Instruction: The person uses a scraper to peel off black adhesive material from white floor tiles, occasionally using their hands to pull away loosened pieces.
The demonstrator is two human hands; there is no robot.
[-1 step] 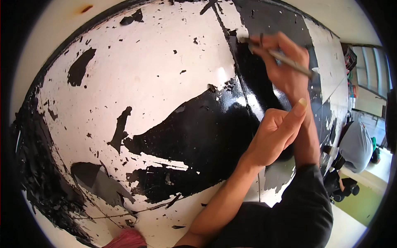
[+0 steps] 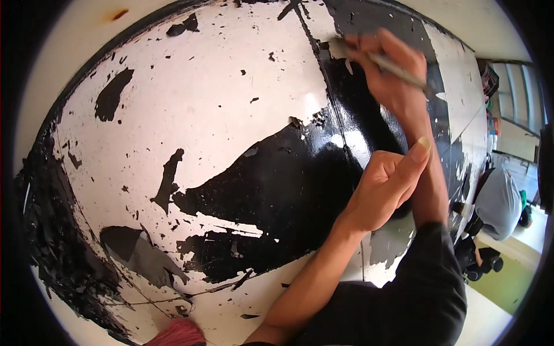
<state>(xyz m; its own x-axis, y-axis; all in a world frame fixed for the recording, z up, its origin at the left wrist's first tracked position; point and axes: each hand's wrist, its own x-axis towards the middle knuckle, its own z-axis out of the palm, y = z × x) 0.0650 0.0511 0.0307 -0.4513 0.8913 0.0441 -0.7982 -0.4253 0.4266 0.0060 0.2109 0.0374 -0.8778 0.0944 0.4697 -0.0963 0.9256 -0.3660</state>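
Note:
My right hand (image 2: 398,75) is closed round a slim tool with a pale handle (image 2: 406,76). Motion blurs its working end, so I cannot tell the exact kind. That end is at the edge of a glossy black coating (image 2: 352,86), beside a dark seam. My left hand (image 2: 384,190) makes a fist with the thumb sticking out, in front of the right forearm. A larger patch of black coating (image 2: 271,190) with ragged edges covers part of the white floor (image 2: 196,86). Loose black flakes (image 2: 168,180) lie on the white part.
Crumpled black scraps (image 2: 57,242) heap along the left edge. A folded dark grey sheet piece (image 2: 141,256) lies nearby. Reddish bristles (image 2: 176,333) show at the bottom. Far right, another person in grey (image 2: 499,202) bends over, near a pale blue rack (image 2: 516,95).
My right hand and the tool have shifted slightly upward and to the left, away from me. The left hand stays where it was.

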